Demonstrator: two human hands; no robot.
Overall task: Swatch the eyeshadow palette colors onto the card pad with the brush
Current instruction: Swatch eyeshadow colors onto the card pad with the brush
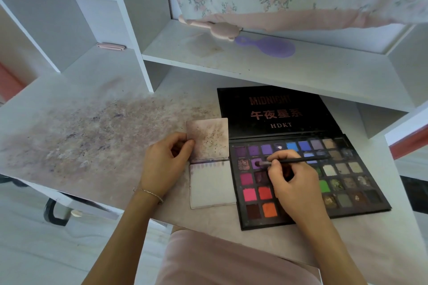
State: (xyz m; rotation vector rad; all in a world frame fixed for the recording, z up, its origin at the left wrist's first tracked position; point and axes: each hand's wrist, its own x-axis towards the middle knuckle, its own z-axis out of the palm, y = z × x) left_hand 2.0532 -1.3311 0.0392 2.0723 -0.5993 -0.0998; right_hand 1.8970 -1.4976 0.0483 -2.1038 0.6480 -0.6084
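Right hand pinching brush, tip in purple pan of palette; left hand gripping card pad cover, frame centre.

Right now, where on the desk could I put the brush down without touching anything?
The stained stretch of desk left of the left hand is bare. So is the shelf right of the purple hairbrush. The card pad and palette sit tight together under both hands; avoid there.

Palette matt black card (lid glossier); card pad paper, smudged; desk smooth laminate, powder-stained.
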